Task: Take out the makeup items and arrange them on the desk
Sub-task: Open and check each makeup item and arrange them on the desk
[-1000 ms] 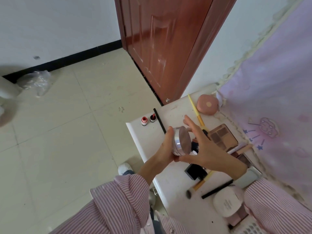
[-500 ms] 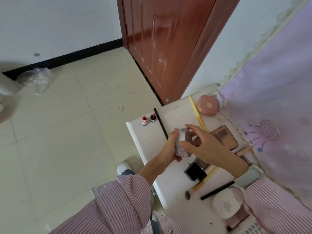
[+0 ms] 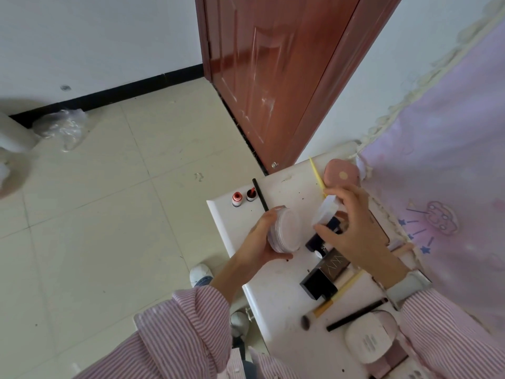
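My left hand [image 3: 258, 242] grips a round clear powder jar [image 3: 285, 230] above the white desk [image 3: 276, 296]; its top shows a pale pink disc. My right hand [image 3: 355, 228] holds the jar's lid [image 3: 326, 210] a little to the right, apart from the jar. Makeup items lie on the desk: two small red bottles [image 3: 243, 197], a black pencil [image 3: 260, 194], a pink compact [image 3: 341, 175], a yellow brush [image 3: 317, 175], a black box [image 3: 318, 283], a brown palette [image 3: 334, 265], a white compact [image 3: 367, 341].
A purple curtain [image 3: 451, 160] hangs along the desk's right side. A brown door [image 3: 273, 77] stands behind the desk. The tiled floor [image 3: 109, 214] lies to the left, with a plastic bag [image 3: 61, 127] near the wall. Another black pencil [image 3: 355, 314] lies near the white compact.
The lid has come off the jar: my right hand lifted it away to the right while my left hand kept hold of the jar.
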Demonstrator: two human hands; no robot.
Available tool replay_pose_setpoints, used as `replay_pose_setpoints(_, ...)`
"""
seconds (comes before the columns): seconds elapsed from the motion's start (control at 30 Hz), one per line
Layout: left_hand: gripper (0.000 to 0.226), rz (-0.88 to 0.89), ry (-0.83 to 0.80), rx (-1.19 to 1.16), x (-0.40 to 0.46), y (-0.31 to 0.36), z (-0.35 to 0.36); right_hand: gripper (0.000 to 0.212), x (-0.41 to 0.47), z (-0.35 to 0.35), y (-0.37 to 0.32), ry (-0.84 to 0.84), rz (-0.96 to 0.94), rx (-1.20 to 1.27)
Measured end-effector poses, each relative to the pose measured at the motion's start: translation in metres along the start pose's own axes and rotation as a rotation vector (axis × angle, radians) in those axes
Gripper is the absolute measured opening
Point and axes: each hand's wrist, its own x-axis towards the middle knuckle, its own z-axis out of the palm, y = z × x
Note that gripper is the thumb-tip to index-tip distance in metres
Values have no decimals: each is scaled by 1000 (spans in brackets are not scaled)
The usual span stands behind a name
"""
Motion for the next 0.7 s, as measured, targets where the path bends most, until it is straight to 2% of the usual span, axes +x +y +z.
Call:
replay_pose_setpoints(0.1,39,-35,-7,-223,-4,-1,2,50,10,15,8,90,190,36)
replay_pose_setpoints(0.2,51,-45,9,-309,-8,0,3,44,17,26,12,128,191,-29)
replay_pose_setpoints(0.33,27,-20,125,-290,-9,-1,1,38,20,34,19,135,153,-296)
replay_pose_setpoints(0.53,40,-22,172,-288,-6,-1,3,32,19,38,31,6,264,-527)
replay_pose_setpoints(0.7,33,65,281,-193,-3,0,5,38,17,37,26,-38,262,-569)
